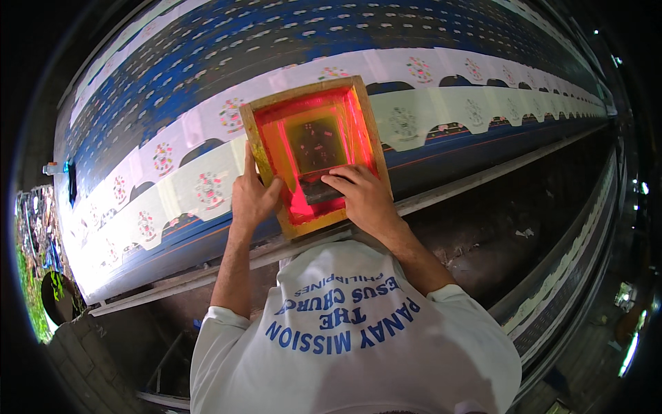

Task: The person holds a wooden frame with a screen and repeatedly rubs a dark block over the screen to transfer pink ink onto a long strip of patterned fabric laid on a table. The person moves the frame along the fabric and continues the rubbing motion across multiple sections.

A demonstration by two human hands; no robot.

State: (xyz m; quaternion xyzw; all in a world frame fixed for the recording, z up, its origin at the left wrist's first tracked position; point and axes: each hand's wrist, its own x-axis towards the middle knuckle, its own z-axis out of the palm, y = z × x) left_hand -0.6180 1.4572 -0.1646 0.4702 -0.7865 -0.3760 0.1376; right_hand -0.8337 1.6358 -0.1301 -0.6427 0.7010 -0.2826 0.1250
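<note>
A wooden screen-printing frame (369,118) with bright pink ink inside and a dark patterned mesh window lies over pale printed pieces (212,190) on the long table. My left hand (256,192) grips the frame's left side, index finger straight along its outer edge and thumb at the lower inside. My right hand (358,196) is closed on a dark squeegee (313,192) resting in the pink ink at the lower part of the screen, its fingertips over the blade.
Rows of white cut pieces (473,67) with colourful prints run along the blue-and-dark table (386,27). A pale metal rail (448,195) follows the near edge, above a dark gap. A small bottle-like object (54,168) sits at the far left end, near greenery and blocks outside.
</note>
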